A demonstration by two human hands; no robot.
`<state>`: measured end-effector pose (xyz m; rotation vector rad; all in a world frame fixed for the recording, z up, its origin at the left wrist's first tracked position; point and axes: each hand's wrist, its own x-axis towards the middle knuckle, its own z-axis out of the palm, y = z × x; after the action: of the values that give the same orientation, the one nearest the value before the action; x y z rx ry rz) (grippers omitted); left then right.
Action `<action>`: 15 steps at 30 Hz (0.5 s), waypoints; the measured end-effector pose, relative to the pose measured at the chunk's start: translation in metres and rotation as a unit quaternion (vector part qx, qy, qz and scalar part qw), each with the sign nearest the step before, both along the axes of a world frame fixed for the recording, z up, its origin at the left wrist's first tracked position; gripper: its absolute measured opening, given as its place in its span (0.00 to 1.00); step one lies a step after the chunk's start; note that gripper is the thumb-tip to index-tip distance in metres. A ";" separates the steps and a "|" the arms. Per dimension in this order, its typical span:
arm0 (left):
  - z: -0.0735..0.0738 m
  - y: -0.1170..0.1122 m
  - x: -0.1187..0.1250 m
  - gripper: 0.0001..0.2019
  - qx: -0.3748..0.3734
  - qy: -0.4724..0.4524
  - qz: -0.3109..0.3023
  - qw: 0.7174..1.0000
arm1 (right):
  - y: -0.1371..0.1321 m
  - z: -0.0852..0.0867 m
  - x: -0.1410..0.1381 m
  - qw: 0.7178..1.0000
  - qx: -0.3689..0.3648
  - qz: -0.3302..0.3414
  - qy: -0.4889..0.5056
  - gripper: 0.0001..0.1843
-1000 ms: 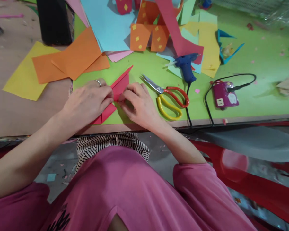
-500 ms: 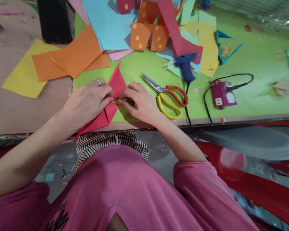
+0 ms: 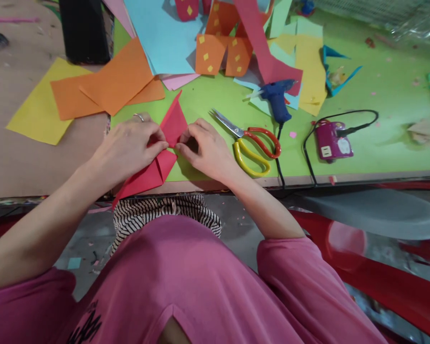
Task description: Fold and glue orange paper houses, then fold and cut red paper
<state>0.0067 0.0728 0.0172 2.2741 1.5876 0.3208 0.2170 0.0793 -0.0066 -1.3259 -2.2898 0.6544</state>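
A folded red paper (image 3: 174,125) lies on the green mat (image 3: 361,95) at the table's near edge, one point aimed away from me and its lower flap hanging over the edge. My left hand (image 3: 129,148), a ring on one finger, pinches the paper's middle from the left. From the right, my right hand (image 3: 206,150) pinches the same crease with thumb and forefinger. The fingertips of both hands nearly meet at the fold.
Scissors with red and yellow handles (image 3: 251,143) lie just right of my right hand. A blue glue gun (image 3: 277,100) and a purple socket box (image 3: 331,141) with a black cable sit further right. Orange (image 3: 107,86), yellow (image 3: 39,110) and light blue sheets (image 3: 165,38) cover the far side.
The red paper has turned from lying slanted and flat to standing with one point raised away from me and a flap over the table edge. Both hands stayed pinched at its middle.
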 end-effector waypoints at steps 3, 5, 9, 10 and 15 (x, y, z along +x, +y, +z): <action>0.000 0.001 0.000 0.11 -0.002 0.000 0.009 1.000 | 0.002 -0.002 0.000 1.000 -0.008 0.002 0.012 0.08; 0.000 0.001 0.002 0.11 -0.010 0.001 0.015 1.000 | 0.002 -0.002 0.000 1.000 -0.012 0.000 0.013 0.08; 0.003 -0.002 0.006 0.11 -0.035 0.017 0.021 0.999 | 0.001 -0.001 0.000 1.000 -0.011 0.002 0.017 0.05; 0.004 -0.003 0.007 0.11 -0.037 0.024 0.021 0.999 | 0.001 0.000 0.000 1.000 -0.010 0.005 0.019 0.05; 0.005 -0.007 0.008 0.12 -0.006 0.063 0.015 0.998 | 0.000 0.003 0.001 0.999 -0.012 0.024 0.036 0.03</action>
<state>0.0147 0.0660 0.0221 2.3048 1.6813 0.1779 0.2178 0.0794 -0.0040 -1.2406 -2.2694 0.7343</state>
